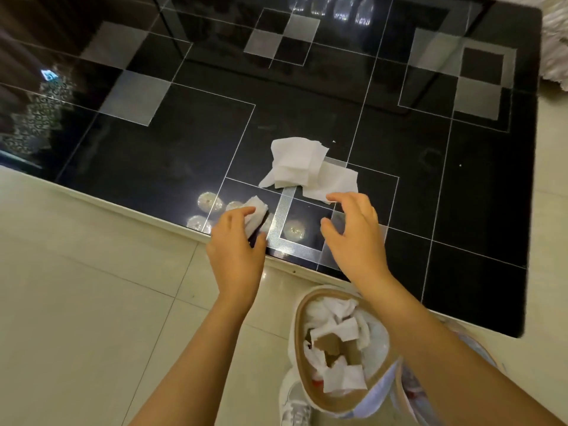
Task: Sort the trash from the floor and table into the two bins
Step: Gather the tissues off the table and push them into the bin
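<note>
On the black glass table (461, 241) lies a crumpled white tissue (295, 162) with a flatter white tissue (333, 182) beside it on the right. My left hand (238, 247) is at the table's near edge, its fingers closed around a small wadded tissue (256, 213). Over the near edge my right hand (353, 235) hovers with spread fingers, fingertips touching the flat tissue's lower edge. Below my right forearm stands a tan-rimmed bin (302, 373) holding white tissues and brown cardboard scraps. A second bin (412, 392) is mostly hidden behind my right arm.
The table top has white lines and grey squares and mirrors ceiling lights. Cream floor tiles (92, 287) spread to the left and front. A white shoe (295, 407) shows beside the bin. A pale fluffy rug (556, 41) lies at the top right.
</note>
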The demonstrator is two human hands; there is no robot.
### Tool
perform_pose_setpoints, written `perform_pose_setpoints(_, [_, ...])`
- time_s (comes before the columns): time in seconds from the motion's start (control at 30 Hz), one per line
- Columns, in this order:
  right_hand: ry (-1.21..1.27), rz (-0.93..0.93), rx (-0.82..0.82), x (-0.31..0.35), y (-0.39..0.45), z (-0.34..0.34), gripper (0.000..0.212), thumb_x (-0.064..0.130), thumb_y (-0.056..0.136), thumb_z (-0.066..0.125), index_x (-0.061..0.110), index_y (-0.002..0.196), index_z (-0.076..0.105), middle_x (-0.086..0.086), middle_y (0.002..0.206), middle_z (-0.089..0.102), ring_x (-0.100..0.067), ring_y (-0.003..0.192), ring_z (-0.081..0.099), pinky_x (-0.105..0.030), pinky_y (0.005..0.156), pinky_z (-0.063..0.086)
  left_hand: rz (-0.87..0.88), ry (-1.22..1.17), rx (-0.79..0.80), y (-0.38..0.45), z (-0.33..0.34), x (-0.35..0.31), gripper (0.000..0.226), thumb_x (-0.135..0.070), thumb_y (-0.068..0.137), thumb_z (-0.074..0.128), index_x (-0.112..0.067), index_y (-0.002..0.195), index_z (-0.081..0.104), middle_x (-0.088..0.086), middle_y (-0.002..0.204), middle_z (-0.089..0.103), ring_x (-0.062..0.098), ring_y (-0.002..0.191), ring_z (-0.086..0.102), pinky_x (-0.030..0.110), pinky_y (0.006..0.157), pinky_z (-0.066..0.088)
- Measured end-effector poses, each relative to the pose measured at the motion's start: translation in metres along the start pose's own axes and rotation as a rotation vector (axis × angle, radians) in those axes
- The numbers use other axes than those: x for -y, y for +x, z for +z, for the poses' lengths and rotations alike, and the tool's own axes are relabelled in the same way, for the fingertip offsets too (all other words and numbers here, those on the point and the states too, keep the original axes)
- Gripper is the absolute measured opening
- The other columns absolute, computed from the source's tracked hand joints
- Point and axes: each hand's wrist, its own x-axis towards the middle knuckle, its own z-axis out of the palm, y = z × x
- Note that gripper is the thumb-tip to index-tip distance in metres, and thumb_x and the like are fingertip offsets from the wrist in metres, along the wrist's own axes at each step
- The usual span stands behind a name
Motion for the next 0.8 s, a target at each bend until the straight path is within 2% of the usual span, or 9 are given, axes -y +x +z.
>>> perform_pose_setpoints(0.1, [-0.052,0.007,0.007,0.002,0.014,0.01,0.038,0.024,0.088,0.061,0.028,0.124,0.051,0.005,0.133,0.041,-0.013,0.121,0.041,-0.033,0.1,0.04,0.006,0.13,-0.03,0.008,0.004,0.005,0.062,-0.027,0.078,0.076,-0.027,0.131,0.045,0.001,0.14,0.043,0.023,0.125,0.042,0.043,0.101,0.042])
perform_pose_setpoints(0.2, [-0.172,0.018,0.01,-0.001,0.025,0.014,0.049,0.025,0.086,0.063,0.028,0.132,0.044,0.001,0.142,0.034,-0.02,0.129,0.035,-0.037,0.105,0.034,-0.028,0.135,0.023,0.017,0.009,0.017,0.066,-0.03,0.079,0.076,-0.029,0.135,0.04,0.0,0.138,0.045,0.022,0.122,0.046,0.045,0.103,0.042])
perform_pose_setpoints(0.37, [-0.424,0.028,0.168,-0.012,0.052,0.016,0.075,0.019,0.089,0.058,0.03,0.149,0.014,-0.005,0.159,0.004,-0.029,0.146,0.002,-0.052,0.118,0.011,0.028,0.099,0.027,0.024,0.007,0.021,0.029,-0.024,0.088,0.064,-0.028,0.116,0.056,-0.006,0.104,0.063,0.02,0.094,0.059,0.044,0.082,0.05])
perform_pose_setpoints(0.43, [-0.515,0.008,0.268,-0.017,0.063,0.017,0.075,0.027,0.092,0.055,0.032,0.15,0.008,-0.004,0.16,0.001,-0.029,0.146,-0.005,-0.053,0.117,0.003,0.029,0.061,0.022,0.025,0.006,0.017,0.02,-0.023,0.091,0.06,-0.027,0.111,0.059,-0.009,0.094,0.064,0.019,0.086,0.059,0.045,0.079,0.05])
perform_pose_setpoints(0.47, [-0.541,-0.002,0.295,-0.019,0.065,0.017,0.072,0.033,0.092,0.054,0.033,0.149,0.011,-0.004,0.159,0.005,-0.029,0.146,-0.002,-0.054,0.116,0.004,0.017,0.033,0.025,0.024,0.006,0.016,0.018,-0.024,0.093,0.057,-0.026,0.11,0.059,-0.01,0.091,0.062,0.019,0.084,0.059,0.045,0.076,0.051])
perform_pose_setpoints(0.53, [-0.584,-0.054,0.273,-0.021,0.066,0.016,0.059,0.036,0.092,0.053,0.034,0.145,0.026,-0.007,0.153,0.02,-0.03,0.141,0.016,-0.05,0.112,0.021,-0.021,-0.031,0.046,0.022,0.008,0.013,0.019,-0.03,0.095,0.054,-0.025,0.113,0.058,-0.01,0.088,0.059,0.019,0.081,0.06,0.042,0.073,0.053])
perform_pose_setpoints(0.6, [-0.656,-0.147,0.204,-0.022,0.061,0.015,0.044,0.029,0.094,0.05,0.03,0.137,0.04,-0.008,0.137,0.038,-0.028,0.122,0.038,-0.039,0.093,0.039,-0.05,-0.079,0.077,0.018,0.011,0.01,0.023,-0.035,0.095,0.053,-0.025,0.115,0.056,-0.007,0.091,0.062,0.018,0.08,0.061,0.038,0.071,0.054])
perform_pose_setpoints(0.7, [-0.588,-0.12,0.226,-0.024,0.05,0.012,0.032,0.017,0.095,0.044,0.023,0.126,0.05,-0.009,0.115,0.053,-0.029,0.1,0.053,-0.035,0.071,0.041,-0.058,-0.118,0.097,0.008,0.013,0.006,0.026,-0.038,0.094,0.054,-0.025,0.117,0.053,-0.005,0.095,0.065,0.018,0.082,0.062,0.035,0.07,0.054])
perform_pose_setpoints(0.8, [-0.384,0.027,0.254,-0.03,0.038,0.007,0.023,0.015,0.091,0.047,0.021,0.108,0.061,-0.007,0.103,0.062,-0.028,0.088,0.059,-0.035,0.069,0.046,-0.104,-0.205,0.096,0.006,0.01,-0.006,0.038,-0.037,0.093,0.057,-0.028,0.128,0.043,-0.011,0.102,0.056,0.013,0.086,0.059,0.031,0.074,0.057])
